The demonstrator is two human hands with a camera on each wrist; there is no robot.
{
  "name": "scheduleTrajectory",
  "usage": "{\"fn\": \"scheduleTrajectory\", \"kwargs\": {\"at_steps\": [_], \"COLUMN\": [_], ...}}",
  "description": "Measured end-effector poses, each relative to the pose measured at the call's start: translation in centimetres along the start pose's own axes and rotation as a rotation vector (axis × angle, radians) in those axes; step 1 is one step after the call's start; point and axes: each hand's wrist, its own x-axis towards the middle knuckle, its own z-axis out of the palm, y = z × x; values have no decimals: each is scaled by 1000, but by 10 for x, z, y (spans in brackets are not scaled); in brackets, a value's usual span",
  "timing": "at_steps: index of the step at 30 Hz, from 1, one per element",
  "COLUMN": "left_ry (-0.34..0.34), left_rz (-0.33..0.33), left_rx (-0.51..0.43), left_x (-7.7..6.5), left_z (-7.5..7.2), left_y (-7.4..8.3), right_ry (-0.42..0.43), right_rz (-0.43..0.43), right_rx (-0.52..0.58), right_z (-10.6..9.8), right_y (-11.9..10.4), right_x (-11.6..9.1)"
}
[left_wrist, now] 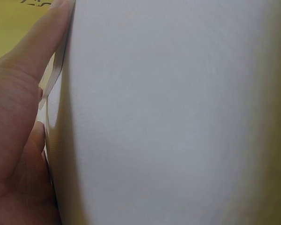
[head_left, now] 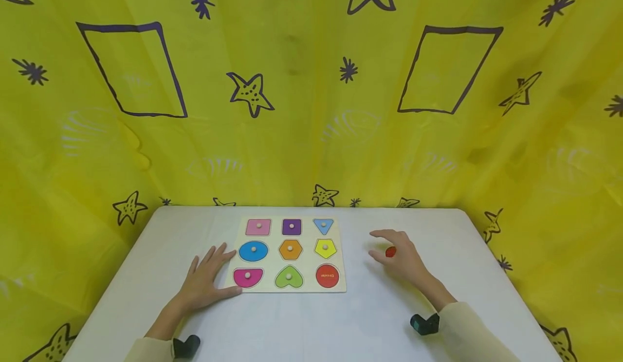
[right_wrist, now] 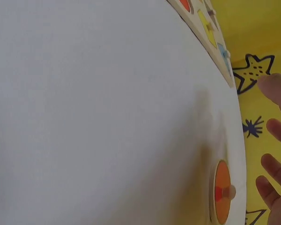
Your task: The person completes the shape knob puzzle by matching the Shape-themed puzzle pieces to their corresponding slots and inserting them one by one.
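A wooden shape puzzle board (head_left: 309, 285) lies on the table. My left hand (head_left: 206, 283) has its fingers spread at the board's left side, with the thumb at the lower left corner. In the left wrist view, the left hand (left_wrist: 14, 112) shows beside the board's thin edge. To the right of the board, my right hand (head_left: 408, 260) is above a round red puzzle piece (head_left: 391, 251), mostly covered in the head view. The right wrist view has this piece (right_wrist: 222, 199) flat on the table, knob up, apart from the loosely bent fingers (right_wrist: 275, 169).
Knobbed pieces sit in the board, among them a green heart (head_left: 289, 283), a yellow pentagon (head_left: 325, 255) and a blue oval (head_left: 248, 256). The round red recess (head_left: 327, 280) holds no piece. A yellow patterned curtain (head_left: 292, 151) surrounds the white table (head_left: 302, 329).
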Motion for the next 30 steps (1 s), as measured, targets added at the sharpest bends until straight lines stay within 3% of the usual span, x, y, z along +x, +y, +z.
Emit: {"fn": "scheduleTrajectory", "kwargs": {"at_steps": [10, 14, 30], "left_ry": [7, -1, -20], "left_rz": [27, 22, 4], "left_rx": [-11, -11, -22], "left_x": [2, 2, 2], "left_z": [-2, -1, -2], "left_y": [-1, -2, -2], "right_ry": [-99, -121, -112], "right_rz": [246, 300, 274], "right_rx": [32, 73, 104], "right_z": [-25, -29, -26], "right_y": [29, 38, 54], "right_x": [-13, -17, -27]}}
